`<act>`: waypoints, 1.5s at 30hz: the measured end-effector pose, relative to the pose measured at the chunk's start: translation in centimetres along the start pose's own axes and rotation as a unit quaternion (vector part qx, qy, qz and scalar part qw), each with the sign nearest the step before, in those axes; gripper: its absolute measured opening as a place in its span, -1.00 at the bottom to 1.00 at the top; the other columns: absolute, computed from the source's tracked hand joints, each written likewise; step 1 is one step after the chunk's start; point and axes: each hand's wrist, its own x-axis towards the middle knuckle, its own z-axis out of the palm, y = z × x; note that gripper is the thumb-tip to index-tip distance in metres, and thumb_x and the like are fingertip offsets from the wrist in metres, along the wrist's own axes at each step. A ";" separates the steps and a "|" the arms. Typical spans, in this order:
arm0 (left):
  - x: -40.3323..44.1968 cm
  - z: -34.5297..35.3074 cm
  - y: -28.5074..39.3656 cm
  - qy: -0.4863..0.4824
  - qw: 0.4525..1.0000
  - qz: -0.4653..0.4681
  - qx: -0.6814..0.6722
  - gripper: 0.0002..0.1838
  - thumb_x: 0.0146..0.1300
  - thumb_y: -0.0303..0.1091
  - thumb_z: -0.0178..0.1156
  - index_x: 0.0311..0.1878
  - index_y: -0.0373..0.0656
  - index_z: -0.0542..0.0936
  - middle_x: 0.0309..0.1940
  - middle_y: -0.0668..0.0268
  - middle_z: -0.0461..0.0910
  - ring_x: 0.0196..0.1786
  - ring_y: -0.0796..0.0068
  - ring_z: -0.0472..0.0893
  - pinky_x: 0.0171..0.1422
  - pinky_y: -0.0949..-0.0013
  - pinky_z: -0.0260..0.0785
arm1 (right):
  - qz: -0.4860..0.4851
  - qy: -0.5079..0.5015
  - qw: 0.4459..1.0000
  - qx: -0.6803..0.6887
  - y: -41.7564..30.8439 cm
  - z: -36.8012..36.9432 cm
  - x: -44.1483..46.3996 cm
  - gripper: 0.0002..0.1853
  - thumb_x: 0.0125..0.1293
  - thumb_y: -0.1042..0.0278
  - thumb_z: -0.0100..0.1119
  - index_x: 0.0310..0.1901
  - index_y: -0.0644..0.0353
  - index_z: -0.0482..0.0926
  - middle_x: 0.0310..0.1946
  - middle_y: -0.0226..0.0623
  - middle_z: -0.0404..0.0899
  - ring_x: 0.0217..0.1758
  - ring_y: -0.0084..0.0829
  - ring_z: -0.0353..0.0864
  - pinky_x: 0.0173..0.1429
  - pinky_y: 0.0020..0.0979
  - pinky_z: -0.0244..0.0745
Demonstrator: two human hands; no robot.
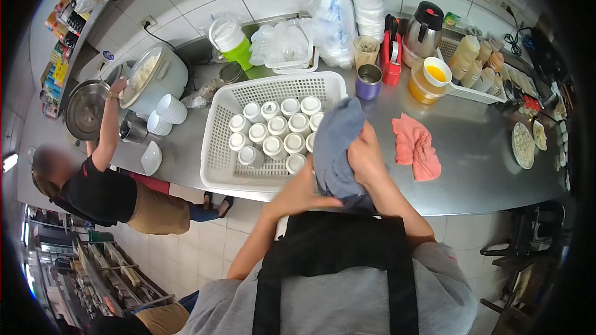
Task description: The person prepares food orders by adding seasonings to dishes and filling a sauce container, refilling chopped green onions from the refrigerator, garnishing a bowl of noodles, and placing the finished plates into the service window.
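Steel counter (490,161), white basket (218,149), pink cloth (416,147)

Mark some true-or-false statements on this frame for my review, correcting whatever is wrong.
1. The right hand holds the blue-grey cloth. True.
2. White-topped containers stand in the white basket. True.
3. The pink cloth lies inside the basket. False: the pink cloth lies on the metal counter, right of the basket.
4. The purple cup stands mouth up. True.
5. The left hand holds the red tape dispenser. False: the red tape dispenser stands on the counter; the left hand is at the blue-grey cloth.
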 end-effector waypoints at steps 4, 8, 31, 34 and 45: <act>1.3 2.3 -6.5 0.065 0.990 -0.030 0.123 -0.33 0.15 -0.26 0.28 0.28 -0.37 0.33 0.22 -0.12 0.41 0.32 0.07 0.40 0.41 0.19 0.19 | -0.258 -0.035 0.965 -0.012 -2.2 2.3 -1.7 -0.66 0.31 0.46 0.17 0.10 0.28 0.47 -0.02 -0.33 0.57 0.01 -0.49 0.55 0.12 -0.42 0.45; 2.8 -7.3 0.6 0.320 0.943 0.093 -0.013 -0.61 0.35 -0.33 0.03 0.19 -0.26 0.44 0.08 0.19 0.48 0.13 0.37 0.48 0.26 0.31 0.32 | -0.383 0.024 0.796 -0.468 -5.1 -1.2 -6.1 -0.66 0.28 0.41 0.22 0.08 0.22 0.52 0.18 -0.08 0.40 0.23 -0.19 0.42 0.31 -0.26 0.30; 20.2 19.2 0.5 -0.040 0.959 0.091 0.265 -0.28 0.31 0.03 0.18 0.44 -0.12 0.26 0.45 -0.20 0.09 0.51 -0.20 0.05 0.53 -0.06 -0.09 | 0.123 0.211 0.798 -0.550 4.4 -28.1 -30.7 -0.66 0.34 0.16 0.12 0.05 0.15 0.55 -0.06 -0.07 0.59 0.03 -0.01 0.59 0.08 -0.10 0.50; 22.7 28.7 -3.8 0.055 0.926 -0.075 0.365 -0.24 0.34 0.18 0.05 0.45 -0.13 0.23 0.44 -0.27 0.05 0.51 -0.27 0.00 0.53 -0.16 -0.13 | 0.193 0.198 0.759 -0.589 2.0 -33.5 -35.4 -0.64 0.33 0.14 0.14 0.06 0.16 0.56 -0.04 -0.04 0.60 0.05 -0.01 0.58 0.11 -0.09 0.50; 27.8 47.4 3.0 0.114 0.954 0.058 0.272 -0.35 0.34 0.01 0.07 0.34 -0.26 0.34 0.43 -0.20 0.11 0.48 -0.22 0.08 0.53 -0.13 -0.08 | 0.248 0.211 0.737 -0.592 -6.0 -52.5 -43.7 -0.62 0.31 0.08 0.17 0.04 0.16 0.56 -0.09 0.00 0.60 0.02 0.01 0.60 0.08 -0.09 0.52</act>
